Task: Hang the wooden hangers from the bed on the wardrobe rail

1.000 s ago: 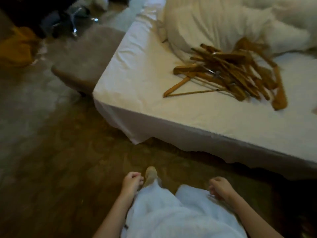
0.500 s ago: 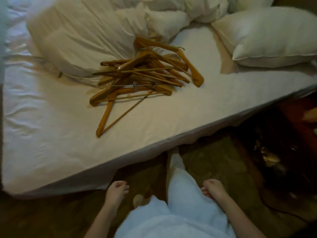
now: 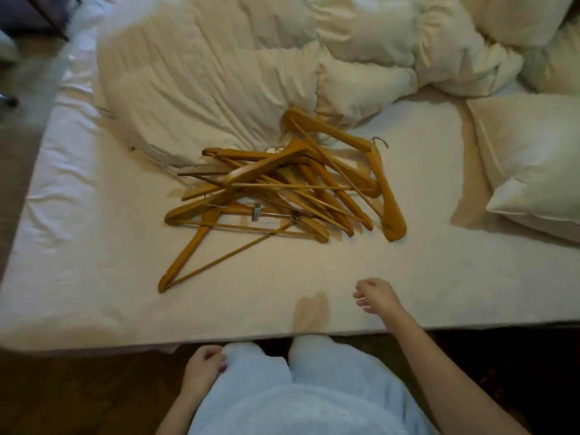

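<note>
Head view: right hand (image 3: 376, 297) hovers loosely curled and empty over the bed (image 3: 94, 277), near the wooden hangers (image 3: 282, 189); left hand (image 3: 204, 365) curled, empty.

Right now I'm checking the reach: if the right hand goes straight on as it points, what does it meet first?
Probably bare sheet, then the pile of wooden hangers; the right hand points roughly there, though height is unclear.

A single head-worn wide-angle view looks steeply down and forward from the bed's (image 3: 94, 277) near edge. The wooden hangers (image 3: 276, 196) sit mid-frame, close by; the person's legs fill the bottom edge. No second view.
</note>
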